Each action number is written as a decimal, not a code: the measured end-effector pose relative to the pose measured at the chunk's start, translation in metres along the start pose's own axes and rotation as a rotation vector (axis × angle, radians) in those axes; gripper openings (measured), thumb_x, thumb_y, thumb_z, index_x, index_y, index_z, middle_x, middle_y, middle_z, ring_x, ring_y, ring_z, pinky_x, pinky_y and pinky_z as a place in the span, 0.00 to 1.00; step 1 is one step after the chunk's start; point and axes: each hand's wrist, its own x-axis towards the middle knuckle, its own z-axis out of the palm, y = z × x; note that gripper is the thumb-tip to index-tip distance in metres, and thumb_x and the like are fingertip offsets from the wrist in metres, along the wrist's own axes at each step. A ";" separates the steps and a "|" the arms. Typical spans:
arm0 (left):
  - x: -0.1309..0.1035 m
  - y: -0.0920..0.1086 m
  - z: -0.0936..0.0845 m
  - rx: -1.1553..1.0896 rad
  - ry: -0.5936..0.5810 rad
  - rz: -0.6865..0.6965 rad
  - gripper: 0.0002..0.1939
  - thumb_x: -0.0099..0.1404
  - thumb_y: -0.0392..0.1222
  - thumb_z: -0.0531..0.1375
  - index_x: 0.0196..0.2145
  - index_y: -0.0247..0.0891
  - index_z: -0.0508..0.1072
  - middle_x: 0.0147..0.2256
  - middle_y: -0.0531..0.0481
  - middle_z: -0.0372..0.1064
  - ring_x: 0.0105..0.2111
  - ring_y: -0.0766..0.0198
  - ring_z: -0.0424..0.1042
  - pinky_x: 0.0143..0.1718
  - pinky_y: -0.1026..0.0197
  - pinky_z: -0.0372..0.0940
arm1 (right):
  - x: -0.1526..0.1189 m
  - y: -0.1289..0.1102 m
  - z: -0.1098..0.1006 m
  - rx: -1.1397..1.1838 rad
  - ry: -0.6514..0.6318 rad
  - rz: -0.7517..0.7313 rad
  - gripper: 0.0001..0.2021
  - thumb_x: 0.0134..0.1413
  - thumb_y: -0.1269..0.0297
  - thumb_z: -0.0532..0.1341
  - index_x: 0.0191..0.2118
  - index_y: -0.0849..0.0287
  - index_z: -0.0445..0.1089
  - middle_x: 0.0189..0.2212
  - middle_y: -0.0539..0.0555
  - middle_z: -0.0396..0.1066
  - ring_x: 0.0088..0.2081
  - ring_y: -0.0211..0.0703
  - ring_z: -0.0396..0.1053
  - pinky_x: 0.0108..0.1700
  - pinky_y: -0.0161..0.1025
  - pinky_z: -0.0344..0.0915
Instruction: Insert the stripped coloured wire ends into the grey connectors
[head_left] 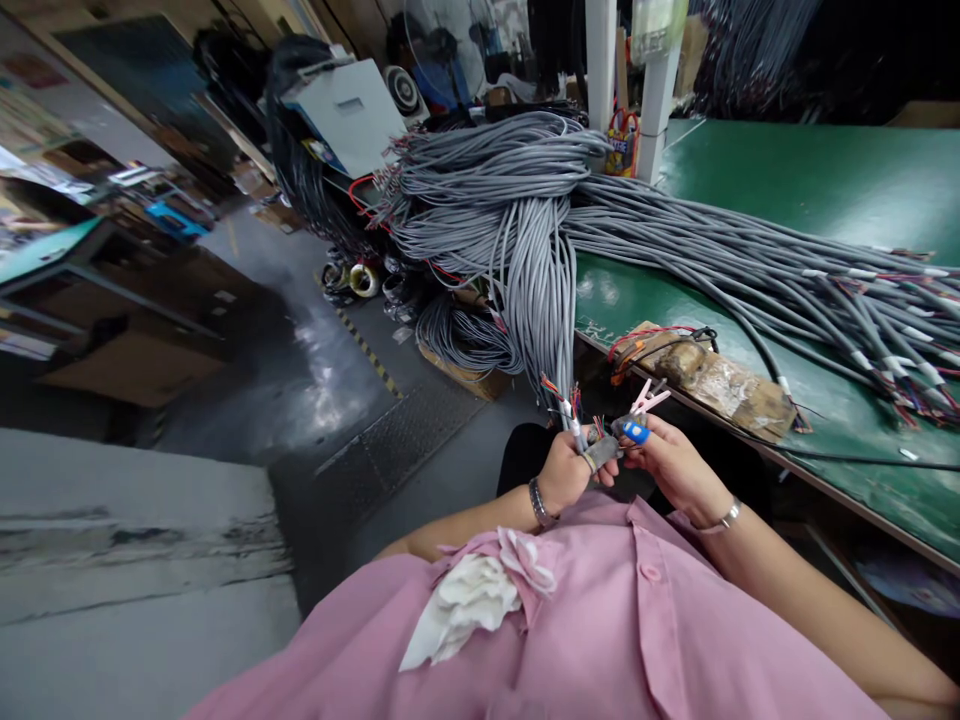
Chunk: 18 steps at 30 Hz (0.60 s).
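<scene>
Head view: my left hand [566, 475] is closed around the ends of a few grey cables [536, 270], near a white band [576, 426], with fine coloured wires [553, 388] fanning out above it. My right hand [679, 472] is nearly shut, thumb and fingers pinched together just beside the left; a small pink-pronged piece [649, 397] sticks up from that pinch, though I cannot tell what kind of tool or clip it is. A blue wrap [636, 432] covers my thumb. Whether my fingertips also grip a wire is too small to make out.

The grey cables lie in a thick heap along the green table [795, 190], and one hank hangs over its edge down to my left hand. I judge the whole heap heavy and springy, likely to drag if pulled, while a single cable should bend easily and push back a little. Its jacket looks smooth and could slide through a loose grip, so the firm place to hold is the grey jacket just behind the bared part. The thin wires seem soft and delicate; I would take them singly, near where they leave the jacket, with a light pinch, because a hard tug could kink or break them.
</scene>
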 end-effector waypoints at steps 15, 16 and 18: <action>0.003 -0.001 -0.003 -0.033 -0.054 -0.011 0.20 0.57 0.54 0.62 0.24 0.31 0.72 0.21 0.46 0.72 0.16 0.69 0.68 0.18 0.68 0.58 | 0.001 -0.004 0.000 0.078 -0.099 0.045 0.09 0.46 0.60 0.68 0.31 0.59 0.70 0.23 0.49 0.72 0.25 0.36 0.68 0.28 0.35 0.61; 0.003 0.000 -0.003 -0.033 -0.060 -0.008 0.20 0.57 0.54 0.62 0.24 0.31 0.72 0.21 0.46 0.72 0.16 0.69 0.68 0.18 0.68 0.57 | 0.001 -0.006 0.001 0.087 -0.107 0.044 0.09 0.47 0.61 0.68 0.31 0.59 0.70 0.23 0.49 0.72 0.24 0.36 0.68 0.29 0.35 0.62; 0.002 0.000 -0.002 -0.030 -0.073 0.000 0.20 0.57 0.55 0.61 0.24 0.31 0.72 0.21 0.46 0.72 0.16 0.69 0.67 0.18 0.68 0.57 | 0.000 -0.010 0.002 0.088 -0.111 0.028 0.09 0.47 0.61 0.68 0.31 0.58 0.70 0.24 0.49 0.72 0.25 0.37 0.69 0.30 0.36 0.63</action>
